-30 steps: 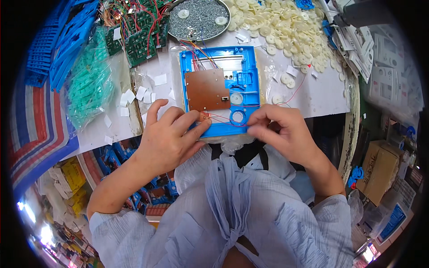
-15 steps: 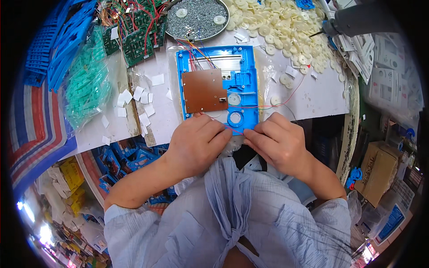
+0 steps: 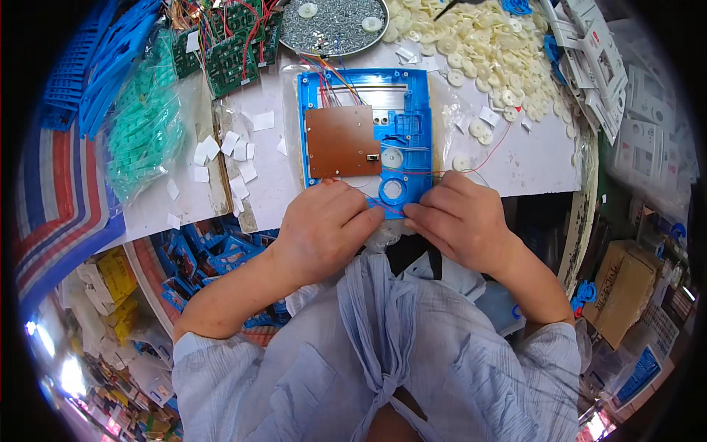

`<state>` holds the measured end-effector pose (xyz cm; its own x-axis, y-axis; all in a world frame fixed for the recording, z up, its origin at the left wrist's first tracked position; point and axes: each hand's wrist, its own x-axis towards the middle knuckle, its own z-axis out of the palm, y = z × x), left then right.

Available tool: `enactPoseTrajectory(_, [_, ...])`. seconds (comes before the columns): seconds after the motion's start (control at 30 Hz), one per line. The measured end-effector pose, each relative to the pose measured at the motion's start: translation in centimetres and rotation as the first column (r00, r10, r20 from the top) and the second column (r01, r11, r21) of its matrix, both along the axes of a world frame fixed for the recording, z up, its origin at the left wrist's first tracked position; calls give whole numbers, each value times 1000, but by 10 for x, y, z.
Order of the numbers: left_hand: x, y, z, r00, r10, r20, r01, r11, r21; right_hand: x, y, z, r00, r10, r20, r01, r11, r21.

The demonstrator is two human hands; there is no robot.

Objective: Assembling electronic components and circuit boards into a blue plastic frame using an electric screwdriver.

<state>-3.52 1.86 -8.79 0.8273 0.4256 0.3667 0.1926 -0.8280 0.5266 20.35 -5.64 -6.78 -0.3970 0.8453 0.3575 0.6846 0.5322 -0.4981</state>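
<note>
A blue plastic casing (image 3: 420, 140) lies open-side up in front of me, with a brown circuit board (image 3: 342, 140) over its left part. Coloured wires (image 3: 324, 77) rise from its far end, and a white disc (image 3: 392, 158) sits beside the board. Closed at the near edge of the casing, my left hand (image 3: 324, 225) pinches a thin red wire (image 3: 389, 209). My right hand (image 3: 460, 221) is closed at the near right corner, finger and thumb together on the same wire. The fingertips partly hide the wire. A round blue ring (image 3: 392, 191) shows between the hands.
Cream plastic discs (image 3: 486, 51) are heaped at the back right, beside a round tray of small metal parts (image 3: 331, 29). Green circuit boards (image 3: 239, 55) and bagged turquoise parts (image 3: 143, 140) lie back left. White paper pieces (image 3: 239, 188) are scattered left. A dark tool tip (image 3: 448, 9) hangs above.
The dark tool at the upper right has moved up, leaving only its tip in view. The casing appears slightly farther right and up. Both hands stay at its near edge with the wire.
</note>
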Motion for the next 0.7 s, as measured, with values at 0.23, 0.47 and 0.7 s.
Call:
enactPoseTrajectory(0.23, [-8, 3, 5, 985, -110, -130, 114, 993, 27, 12, -6, -30, 976, -27, -217, 34, 999, 24])
enactPoseTrajectory(0.47, [4, 7, 21, 947, -161, -279, 176, 984, 29, 13, -13, -31, 969, -97, -227, 72, 991, -115])
enactPoseTrajectory(0.7, [6, 6, 21, 929, -178, -325, 221, 970, 100, 16, -9, -14, 880, -226, -418, -8, 872, -489])
